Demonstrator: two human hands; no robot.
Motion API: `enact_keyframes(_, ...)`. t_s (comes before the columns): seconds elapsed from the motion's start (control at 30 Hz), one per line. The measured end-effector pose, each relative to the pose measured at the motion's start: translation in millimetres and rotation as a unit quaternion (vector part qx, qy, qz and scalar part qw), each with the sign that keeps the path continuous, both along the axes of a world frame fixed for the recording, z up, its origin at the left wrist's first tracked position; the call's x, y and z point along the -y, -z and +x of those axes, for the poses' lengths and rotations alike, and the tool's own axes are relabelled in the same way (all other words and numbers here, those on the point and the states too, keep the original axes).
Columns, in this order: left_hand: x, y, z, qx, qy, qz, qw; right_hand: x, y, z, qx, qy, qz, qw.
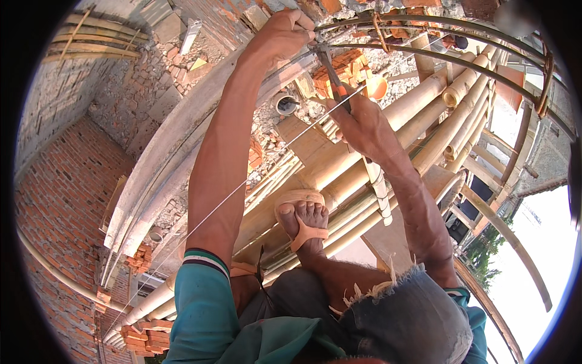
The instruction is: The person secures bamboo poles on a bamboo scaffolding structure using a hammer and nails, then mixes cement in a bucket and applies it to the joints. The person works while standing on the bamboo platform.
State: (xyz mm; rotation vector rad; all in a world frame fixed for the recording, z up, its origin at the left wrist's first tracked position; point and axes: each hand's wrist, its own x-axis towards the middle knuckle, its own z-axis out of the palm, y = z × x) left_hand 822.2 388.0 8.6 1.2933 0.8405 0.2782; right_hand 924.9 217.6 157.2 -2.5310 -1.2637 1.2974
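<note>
Steel pincers (328, 65) with dark and orange handles are gripped in my right hand (368, 127), whose fingers are closed round the handles. Their jaws reach up to the near end of a rebar cage, close beside my left hand (282, 35). My left hand is closed, its fingers curled at the bar ends; what it pinches is too small to make out. The rebar cage (418, 50) has long bars tied with bent stirrups (380, 33) and curves away to the right.
I sit high on bamboo poles (424, 124), one sandalled foot (308, 221) on them. A taut string (233, 191) crosses beneath my arms. Below lie rubble (142, 91), stacked bricks (345, 70) and a bucket (285, 104). A brick wall (66, 188) stands left; a concrete ledge (163, 148) runs alongside.
</note>
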Motion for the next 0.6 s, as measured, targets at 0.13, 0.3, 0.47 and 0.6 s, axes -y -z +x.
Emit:
enact_keyframes(0.13, 0.3, -1.2, -0.3, -0.018, -0.004, 0.011, 1.0, -5.0, 7.3, 2.0, 0.059, -0.05, 0.028, 0.997)
enact_keyframes(0.3, -1.5, -1.1, -1.1, -0.001, -0.004, -0.03, 1.0, -12.6, 10.8, 2.1, 0.075, -0.03, 0.004, 0.997)
enact_keyframes(0.47, -0.5, -0.3, -3.6, 0.008, -0.002, -0.037, 0.999, -13.7, 4.8, -0.7, -0.006, 0.032, -0.031, 0.999)
enact_keyframes(0.6, -1.5, -1.3, -5.8, -0.018, 0.01, 0.006, 1.0, -10.7, 10.4, -6.9, -0.285, 0.314, -0.027, 0.905)
